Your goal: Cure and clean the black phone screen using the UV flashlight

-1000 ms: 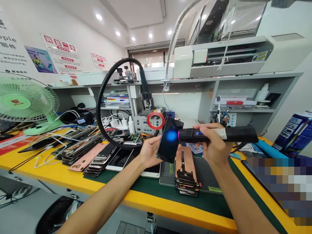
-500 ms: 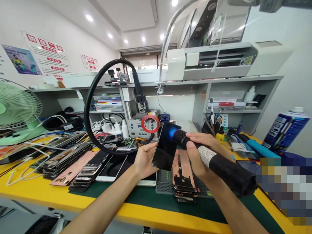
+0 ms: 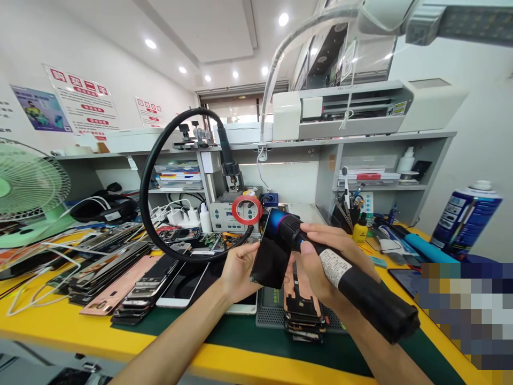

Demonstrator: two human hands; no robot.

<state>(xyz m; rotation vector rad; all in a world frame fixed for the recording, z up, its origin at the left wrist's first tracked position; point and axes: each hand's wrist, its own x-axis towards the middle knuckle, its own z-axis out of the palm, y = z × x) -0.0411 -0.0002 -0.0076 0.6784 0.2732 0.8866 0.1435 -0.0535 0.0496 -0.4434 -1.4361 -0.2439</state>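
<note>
My left hand [image 3: 239,270] grips a black phone screen [image 3: 269,262] by its left edge, holding it tilted above the bench. Wrapped around a black flashlight [image 3: 340,267], my right hand [image 3: 331,256] has its thumb on the barrel near the head. The flashlight carries a white printed label, and its lit head throws blue-violet light on the upper part of the screen, very close to it. Below the hands, a stack of phone screens [image 3: 303,299] with a copper-coloured back on top lies on a grey mat [image 3: 270,318].
On the left are stacked phone screens [image 3: 106,272], a copper-coloured panel [image 3: 120,286], loose cables and a green fan [image 3: 28,187]. A thick black hose [image 3: 144,187] loops beside a rework station [image 3: 224,214] with red tape [image 3: 235,209]. A blue spray can [image 3: 467,219] stands right.
The view has tilted slightly, so the surroundings sit a little lower. Both hands keep their grips, and the flashlight's head has shifted slightly left over the screen.
</note>
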